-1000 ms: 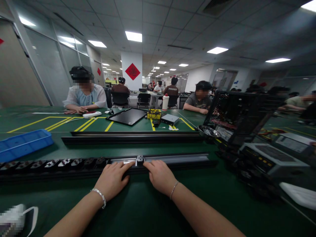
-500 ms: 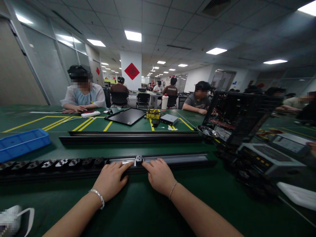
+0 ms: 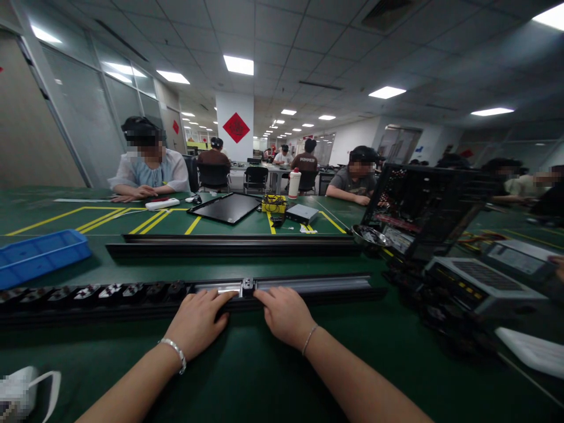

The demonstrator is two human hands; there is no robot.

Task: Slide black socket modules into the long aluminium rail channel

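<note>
A long black rail [image 3: 335,284] with a silvery inner channel lies across the green table before me. In its channel sits a small black module with a pale metal top [image 3: 248,284], between my two index fingers. My left hand [image 3: 198,320] rests over the rail's near edge, index finger stretched toward the module's left side, thumb apart. My right hand [image 3: 286,314] lies on the other side, its index fingertip at the module's right side; its thumb is hidden. Several similar black modules with metal parts [image 3: 110,291] stand in a row along the rail's left part.
Another black rail [image 3: 238,249] lies parallel behind. A blue bin [image 3: 44,252] stands left; an open computer case [image 3: 423,205], a metal bowl [image 3: 368,236] and a power supply unit [image 3: 476,282] are at right. A flat black panel [image 3: 227,208] lies farther back. Co-workers sit across the table.
Both hands and the module stay where they were. Only the camera's view has shifted very slightly.
</note>
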